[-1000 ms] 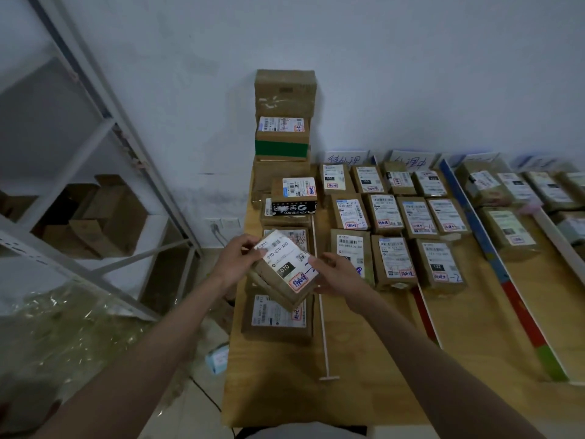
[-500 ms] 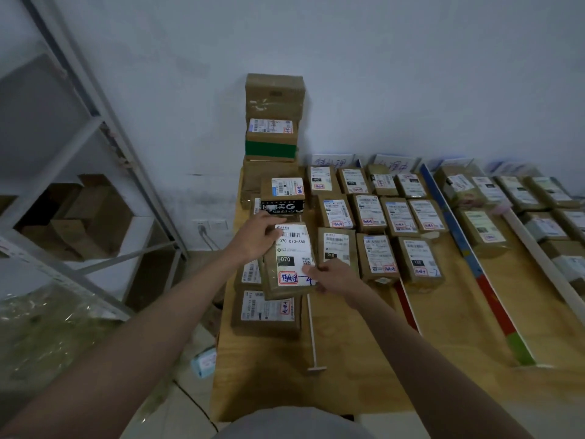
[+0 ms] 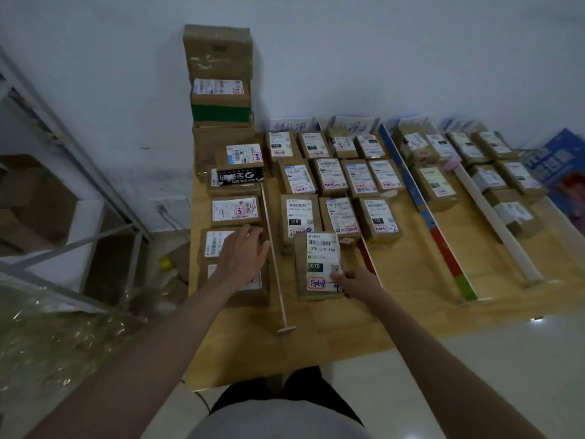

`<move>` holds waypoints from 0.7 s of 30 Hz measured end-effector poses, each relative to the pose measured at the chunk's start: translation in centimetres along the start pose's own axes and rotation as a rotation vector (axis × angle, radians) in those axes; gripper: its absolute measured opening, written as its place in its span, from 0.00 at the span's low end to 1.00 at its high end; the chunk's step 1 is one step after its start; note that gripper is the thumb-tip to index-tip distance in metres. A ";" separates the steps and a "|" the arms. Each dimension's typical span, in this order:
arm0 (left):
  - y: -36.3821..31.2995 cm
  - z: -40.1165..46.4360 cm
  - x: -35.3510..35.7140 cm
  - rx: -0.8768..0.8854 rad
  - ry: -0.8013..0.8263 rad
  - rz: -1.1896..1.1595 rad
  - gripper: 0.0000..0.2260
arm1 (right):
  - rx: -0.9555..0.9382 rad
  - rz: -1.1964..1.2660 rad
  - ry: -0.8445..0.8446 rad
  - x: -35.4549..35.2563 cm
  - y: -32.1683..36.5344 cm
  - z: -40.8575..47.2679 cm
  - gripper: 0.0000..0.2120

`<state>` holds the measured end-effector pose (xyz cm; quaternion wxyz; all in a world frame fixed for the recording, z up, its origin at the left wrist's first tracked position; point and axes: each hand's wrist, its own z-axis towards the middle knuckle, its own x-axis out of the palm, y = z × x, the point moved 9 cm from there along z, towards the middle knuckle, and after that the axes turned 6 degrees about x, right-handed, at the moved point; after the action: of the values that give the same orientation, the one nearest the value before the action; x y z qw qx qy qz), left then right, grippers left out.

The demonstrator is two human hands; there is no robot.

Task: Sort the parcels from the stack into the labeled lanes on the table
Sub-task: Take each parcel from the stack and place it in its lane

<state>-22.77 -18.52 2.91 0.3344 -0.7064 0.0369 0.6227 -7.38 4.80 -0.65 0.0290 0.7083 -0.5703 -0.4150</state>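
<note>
The brown parcel with a white label reading 070 (image 3: 319, 258) lies flat on the wooden table (image 3: 316, 340), at the near end of the first lane, just in front of the parcel marked 010 (image 3: 297, 217). My right hand (image 3: 357, 280) holds its near right corner, fingertips on the label. My left hand (image 3: 243, 255) is spread, fingers straight, over a parcel (image 3: 215, 243) in the unsorted column at the table's left edge. That column runs back to a tall stack of boxes (image 3: 218, 74) against the wall.
A thin white rod (image 3: 275, 264) separates the unsorted column from the lanes. Several rows of labeled parcels fill the lanes; paper lane signs (image 3: 292, 125) stand at the wall. A coloured divider (image 3: 440, 236) and a white bar (image 3: 493, 217) bound the lanes further right. A metal shelf (image 3: 79, 172) stands left.
The 070 parcel went from both hands above the left column down onto the table in the first lane. My left hand let go and moved back over the left column.
</note>
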 end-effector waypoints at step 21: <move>1.0 -9.3 5.2 -0.220 0.010 0.189 0.21 | 0.012 -0.123 0.146 6.2 -2.5 6.9 0.19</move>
<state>-14.17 -22.24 -2.18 0.1948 -0.7353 0.0363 0.6482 -9.65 3.49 -9.91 0.0406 0.7705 -0.5246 -0.3599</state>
